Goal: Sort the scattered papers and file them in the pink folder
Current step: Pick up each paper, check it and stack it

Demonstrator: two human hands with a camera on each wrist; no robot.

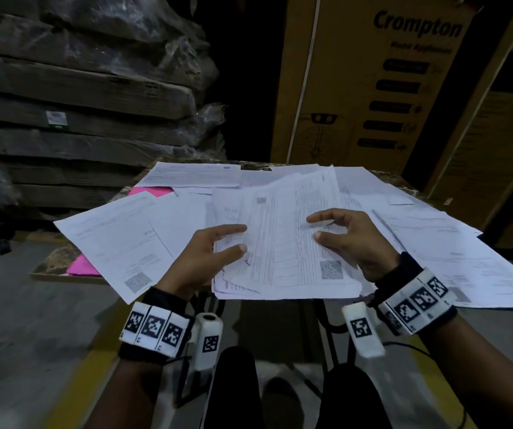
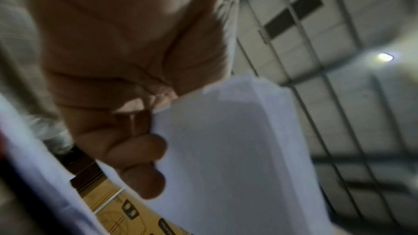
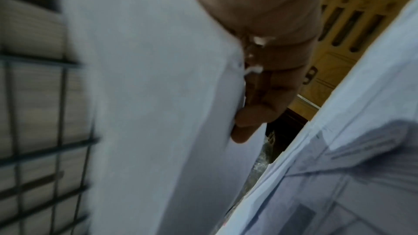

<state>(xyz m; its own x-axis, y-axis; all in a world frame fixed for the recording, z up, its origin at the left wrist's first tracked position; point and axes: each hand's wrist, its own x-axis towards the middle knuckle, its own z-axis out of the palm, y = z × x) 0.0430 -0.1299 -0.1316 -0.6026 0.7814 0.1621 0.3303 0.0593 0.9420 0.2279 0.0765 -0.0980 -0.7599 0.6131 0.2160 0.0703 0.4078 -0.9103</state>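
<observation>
White printed papers (image 1: 434, 243) lie scattered over the small table (image 1: 51, 264) in the head view. The pink folder (image 1: 150, 191) lies under them at the left, with only its far edge and a near corner showing. Both hands hold up a loose stack of papers (image 1: 283, 243) over the table's near edge. My left hand (image 1: 236, 238) grips its left edge, thumb on top and fingers (image 2: 140, 151) curled beneath. My right hand (image 1: 315, 226) grips the right edge, thumb on top and fingers (image 3: 255, 106) behind the sheets (image 3: 158, 96).
A tall Crompton cardboard box (image 1: 372, 88) stands right behind the table, with another box at the far right. Wrapped flat packs (image 1: 78, 88) are stacked at the left. A sheet (image 1: 116, 243) overhangs the table's left front corner. My knees are under the near edge.
</observation>
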